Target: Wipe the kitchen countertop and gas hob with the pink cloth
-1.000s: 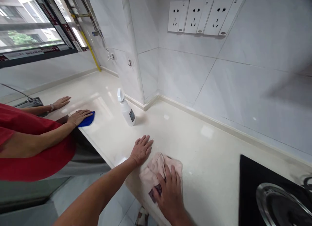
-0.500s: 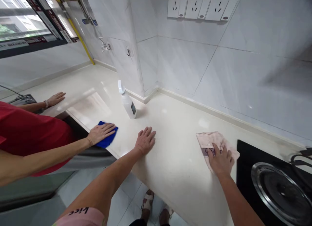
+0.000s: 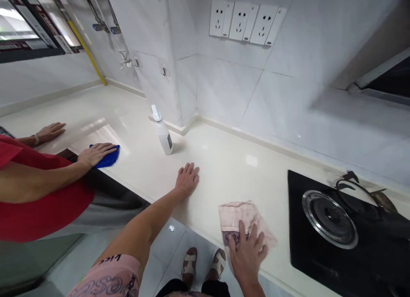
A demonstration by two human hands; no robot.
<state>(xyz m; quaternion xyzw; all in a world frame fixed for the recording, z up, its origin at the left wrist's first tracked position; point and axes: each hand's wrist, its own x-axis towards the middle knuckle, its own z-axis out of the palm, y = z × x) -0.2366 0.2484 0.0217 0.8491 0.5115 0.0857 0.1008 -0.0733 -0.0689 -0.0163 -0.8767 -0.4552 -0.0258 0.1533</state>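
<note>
My left hand (image 3: 187, 177) lies flat on the cream countertop (image 3: 224, 169), fingers spread, holding nothing. My right hand (image 3: 247, 252) presses down on a pale pink cloth (image 3: 239, 216) near the counter's front edge, just left of the black gas hob (image 3: 346, 233). A white spray bottle (image 3: 162, 132) stands upright beyond my left hand, near the wall corner.
At the left a person in a red top presses a blue cloth (image 3: 109, 157) on the counter with one hand (image 3: 94, 154) and rests the other hand (image 3: 48, 131) flat. Wall sockets (image 3: 245, 16) sit above. My sandalled feet (image 3: 201, 263) show on the floor tiles.
My right hand has swept the pink cloth right toward the hob and then back toward the front edge. The other person's blue cloth slid right, then back left. My left hand stayed put.
</note>
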